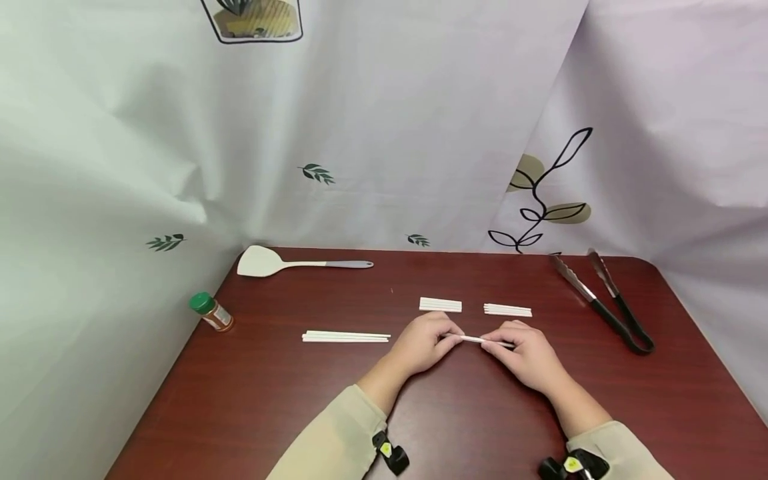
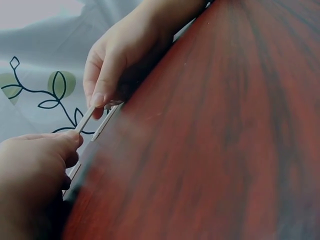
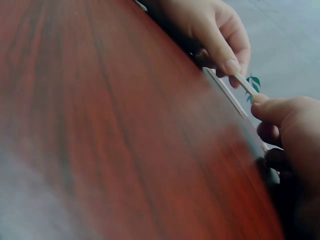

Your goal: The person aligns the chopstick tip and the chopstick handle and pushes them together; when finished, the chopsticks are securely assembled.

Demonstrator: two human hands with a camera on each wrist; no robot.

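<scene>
A thin white stick (image 1: 473, 339) is held level, low over the tabletop, between two hands. My left hand (image 1: 427, 340) pinches its left part between thumb and fingers. The right part is pinched the same way by my right hand (image 1: 523, 353). Only a short middle length of the stick (image 2: 85, 120) is plain between the fingertips; the fingers hide much of the rest. Behind the hands lie two rows of short white pieces, one on the left (image 1: 441, 305) and one on the right (image 1: 507, 310). Several longer white sticks (image 1: 346, 337) lie side by side left of my left hand.
A white spatula (image 1: 261, 261) lies along the back left of the dark red table (image 1: 270, 413). At the left edge stands a green-capped spice jar (image 1: 215, 313). Black-handled metal tongs (image 1: 612, 313) lie spread at the back right. Patterned white cloth (image 1: 408, 133) hangs behind.
</scene>
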